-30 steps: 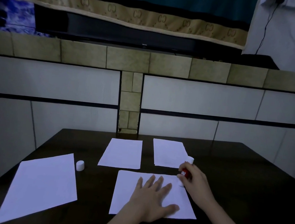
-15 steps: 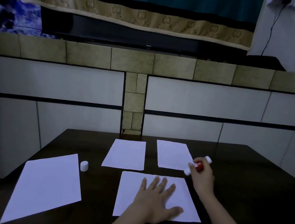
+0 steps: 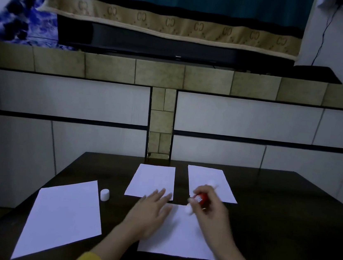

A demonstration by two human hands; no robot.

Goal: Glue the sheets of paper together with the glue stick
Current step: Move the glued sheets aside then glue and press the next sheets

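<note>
Head view: left hand (image 3: 149, 210) flat, fingers spread, pinning near white paper sheet (image 3: 181, 237) on dark wooden table (image 3: 283, 230). Right hand (image 3: 213, 216) grips red glue stick (image 3: 200, 198), white tip at sheet's far edge. Advice: light even strokes outward toward edges, left hand pressing firmly, sheet flat.

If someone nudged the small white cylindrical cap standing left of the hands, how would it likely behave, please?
The small white cylindrical cap stands upright on the smooth dark wooden table, so it would probably slide easily or tip. Once on its round side, it would likely roll. It looks like hollow plastic, so probably very light.
</note>
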